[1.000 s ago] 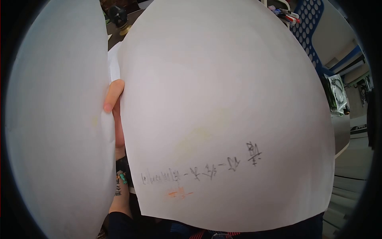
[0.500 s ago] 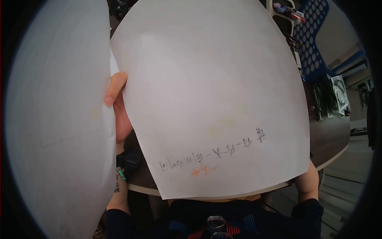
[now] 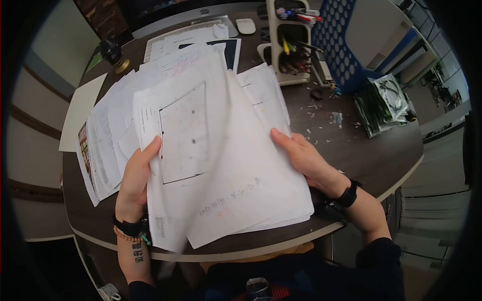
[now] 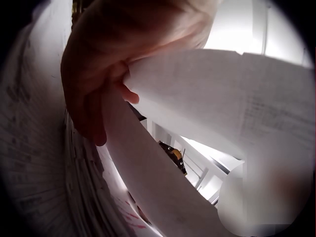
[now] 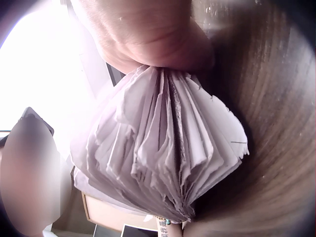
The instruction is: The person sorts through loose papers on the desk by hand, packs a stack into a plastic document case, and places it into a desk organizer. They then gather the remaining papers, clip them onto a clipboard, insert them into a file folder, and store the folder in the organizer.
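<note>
A thick stack of white paper (image 3: 288, 193) lies at the near edge of the dark table, between both hands. My left hand (image 3: 133, 175) grips the left edge of the sheets, thumb on top, beside a page with a black outlined box (image 3: 185, 135). One blurred sheet with handwriting (image 3: 231, 200) curves across the stack. On the opposite side, my right hand (image 3: 309, 158) holds the stack's edge with its thumb above. The right wrist view shows the stack (image 5: 163, 143) fanned below that hand. In the left wrist view, fingers curl around a bent sheet (image 4: 153, 163).
More printed sheets (image 3: 108, 130) spread to the left, beneath and behind the stack. A white organizer (image 3: 293, 78) with pens stands at the back, near a mouse (image 3: 246, 26) and a blue perforated holder (image 3: 336, 55). Plastic packets (image 3: 384, 105) and paper scraps (image 3: 336, 119) lie at the right.
The large sheets that filled the head view have come down and away onto the stack. My right hand, hidden behind paper before, now shows at the right edge.
</note>
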`<state>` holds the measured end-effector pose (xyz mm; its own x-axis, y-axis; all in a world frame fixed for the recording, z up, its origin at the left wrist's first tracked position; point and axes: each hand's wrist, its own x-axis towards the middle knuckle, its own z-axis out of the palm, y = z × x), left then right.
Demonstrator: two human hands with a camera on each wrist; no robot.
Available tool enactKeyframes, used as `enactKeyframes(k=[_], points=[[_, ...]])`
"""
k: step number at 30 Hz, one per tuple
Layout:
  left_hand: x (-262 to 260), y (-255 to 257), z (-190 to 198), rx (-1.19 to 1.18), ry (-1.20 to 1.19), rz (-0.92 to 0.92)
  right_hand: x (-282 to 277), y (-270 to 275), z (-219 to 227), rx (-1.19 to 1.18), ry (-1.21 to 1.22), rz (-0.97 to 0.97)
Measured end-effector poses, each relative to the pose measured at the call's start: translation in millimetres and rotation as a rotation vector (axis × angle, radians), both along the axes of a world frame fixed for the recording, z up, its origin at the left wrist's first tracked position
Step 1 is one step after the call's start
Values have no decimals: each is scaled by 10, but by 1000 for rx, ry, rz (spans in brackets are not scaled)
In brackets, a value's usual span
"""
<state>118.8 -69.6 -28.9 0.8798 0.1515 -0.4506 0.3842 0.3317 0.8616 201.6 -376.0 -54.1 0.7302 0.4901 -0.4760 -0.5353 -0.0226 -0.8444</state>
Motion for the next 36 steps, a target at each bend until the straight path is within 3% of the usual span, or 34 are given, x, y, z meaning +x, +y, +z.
enactKeyframes(k=[2,4,5,7,15,20,21,23,24,26,27,29,30,32,33,35,36], points=[[35,-106,-16,3,-61,-49,16,-13,-66,58,26,30],[14,-278,24,257,-190,-23,2,-12,-45,87,17,22],[11,-310,37,259,-196,-24,-3,-13,-32,109,22,25],[17,-354,45,517,-217,-142,12,-24,-36,109,16,45],[139,-603,60,599,-365,-203,-13,-21,2,105,-86,101],[146,-665,100,1126,-421,12,-22,-48,-49,161,-116,130],[172,-628,58,1119,-446,18,-15,-51,-48,153,-139,122],[261,-492,-124,823,-420,-114,-21,-39,-46,164,-134,130],[285,-459,-172,822,-430,-107,-30,-36,-32,165,-137,128],[307,-414,-237,1089,-311,-385,-25,-33,-66,156,-156,127],[296,-438,-183,1089,-311,-372,-27,-30,-77,154,-160,122],[363,-508,15,1264,-518,-118,-25,-40,-35,144,-189,140],[429,-469,48,1265,-520,-113,-38,-47,-22,135,-207,151],[601,-335,82,1532,-564,-206,-44,-42,-45,124,-219,160],[695,-304,68,1537,-566,-198,-34,-34,-44,113,-227,169],[831,-254,23,1247,-540,-255,-45,-24,-5,128,-206,170],[842,-254,48,1253,-537,-252,-49,-26,2,139,-178,163]])
